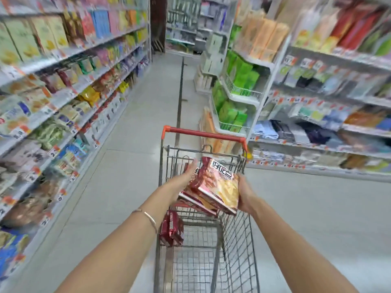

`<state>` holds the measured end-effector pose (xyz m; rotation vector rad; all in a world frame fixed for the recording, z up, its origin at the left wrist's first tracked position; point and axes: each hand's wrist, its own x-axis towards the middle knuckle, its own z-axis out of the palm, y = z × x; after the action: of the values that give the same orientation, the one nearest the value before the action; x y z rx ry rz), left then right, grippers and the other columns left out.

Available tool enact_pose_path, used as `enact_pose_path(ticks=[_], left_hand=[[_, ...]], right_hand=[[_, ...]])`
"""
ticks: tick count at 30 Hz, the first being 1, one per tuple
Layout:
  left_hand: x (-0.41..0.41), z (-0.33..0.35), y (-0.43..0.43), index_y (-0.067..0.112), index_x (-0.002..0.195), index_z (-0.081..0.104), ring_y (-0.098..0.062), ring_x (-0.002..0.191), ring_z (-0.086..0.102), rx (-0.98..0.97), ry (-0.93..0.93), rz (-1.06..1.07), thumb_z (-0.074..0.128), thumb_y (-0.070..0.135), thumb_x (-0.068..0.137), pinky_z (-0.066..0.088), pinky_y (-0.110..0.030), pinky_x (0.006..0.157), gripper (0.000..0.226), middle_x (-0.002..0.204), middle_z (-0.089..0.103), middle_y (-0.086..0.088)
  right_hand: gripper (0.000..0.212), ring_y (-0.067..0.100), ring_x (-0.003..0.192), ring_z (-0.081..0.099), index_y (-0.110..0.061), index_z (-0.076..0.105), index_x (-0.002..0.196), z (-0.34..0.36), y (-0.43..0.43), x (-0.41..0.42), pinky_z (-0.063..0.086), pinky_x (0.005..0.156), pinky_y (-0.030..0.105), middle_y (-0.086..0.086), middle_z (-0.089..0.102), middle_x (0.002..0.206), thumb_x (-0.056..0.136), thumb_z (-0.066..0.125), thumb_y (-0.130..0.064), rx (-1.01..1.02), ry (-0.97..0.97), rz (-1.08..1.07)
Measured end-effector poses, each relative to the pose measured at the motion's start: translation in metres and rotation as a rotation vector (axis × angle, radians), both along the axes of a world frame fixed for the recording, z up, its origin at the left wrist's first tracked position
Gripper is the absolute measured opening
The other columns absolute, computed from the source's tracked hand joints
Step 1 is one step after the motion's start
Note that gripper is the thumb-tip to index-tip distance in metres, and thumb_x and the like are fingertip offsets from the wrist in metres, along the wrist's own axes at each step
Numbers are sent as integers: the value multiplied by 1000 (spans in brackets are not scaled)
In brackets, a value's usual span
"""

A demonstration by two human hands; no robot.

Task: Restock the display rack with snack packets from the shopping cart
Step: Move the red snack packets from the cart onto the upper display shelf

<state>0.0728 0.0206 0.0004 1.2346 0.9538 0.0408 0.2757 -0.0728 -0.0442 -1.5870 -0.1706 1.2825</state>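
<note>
A stack of red and yellow snack packets [215, 185] is held above the wire shopping cart [237, 233], which has a red handle at its far end. My left hand [184, 180] presses against the stack's left side with straight fingers. My right hand [246, 194] grips the stack's right edge. More dark red packets [171, 229] stand inside the cart against its left wall. The display rack [63, 98] full of snack packets runs along the left of the aisle.
Shelves with green packets [239, 81] and folded goods [317, 127] line the right side, close to the cart's far end. The pale tiled aisle floor [135, 144] stretches ahead between the shelves. The whole view is motion blurred.
</note>
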Motion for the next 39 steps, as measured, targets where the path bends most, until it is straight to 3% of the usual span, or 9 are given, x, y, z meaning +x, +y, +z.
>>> enact_pose_path(ticks=[3,8,14,19,25,29,32,35,39], left_hand=[[-12,11,-22,18,143,49,-28,105,66,-7,-29,-132,47,96,60,57,-37,86,113,130,62,-16],[-24,40,-64,11,101,68,-22,68,71,51,-165,-213,47,73,87,57,-29,66,67,86,76,-10],[28,100,-154,12,111,70,-33,89,73,93,-296,-304,50,79,82,55,-51,93,76,96,77,-13],[81,170,-267,16,92,76,-21,75,74,52,-464,-635,62,88,55,58,-39,78,83,86,77,-5],[138,255,-415,18,100,72,-10,56,68,255,-671,-925,74,44,82,53,-22,53,32,82,77,-2],[163,306,-509,22,108,64,-12,70,71,320,-851,-932,83,38,77,54,-26,63,40,92,75,-1],[189,322,-563,18,126,58,-19,83,71,332,-974,-968,85,34,72,58,-35,78,62,104,74,-7],[217,313,-596,30,116,61,-18,93,71,467,-980,-986,80,43,76,53,-44,97,46,101,75,2],[240,279,-623,20,125,58,-14,91,68,553,-849,-1021,74,42,85,51,-43,99,49,101,73,3]], right_hand=[[80,31,76,72,-6,66,98,17,-21,-44,58,66,35,19,73,88,97,18,-70,53,47,-39],[98,36,99,71,-6,68,118,62,-88,-83,58,83,43,22,70,114,85,20,-85,224,140,-195],[26,10,62,70,-14,66,93,159,-226,-91,58,64,23,0,76,77,97,55,-38,158,-226,-222],[21,8,62,70,-17,67,92,231,-358,-86,58,64,22,-3,75,76,96,59,-36,150,-463,-452],[52,22,101,69,-11,72,115,311,-516,-103,50,102,38,5,73,112,80,75,-50,135,-748,-765],[82,22,101,71,-11,68,119,344,-597,-101,53,99,42,5,75,110,57,88,-60,132,-917,-1076],[47,12,91,68,-13,60,110,365,-631,-104,55,87,28,0,69,109,79,81,-42,87,-1117,-1183],[94,21,135,44,-5,25,150,358,-657,-85,33,110,33,6,43,150,83,74,-47,-128,-1250,-1209],[113,21,145,28,-10,-4,157,332,-694,-53,28,113,31,3,21,160,85,73,-47,-232,-1064,-983]])
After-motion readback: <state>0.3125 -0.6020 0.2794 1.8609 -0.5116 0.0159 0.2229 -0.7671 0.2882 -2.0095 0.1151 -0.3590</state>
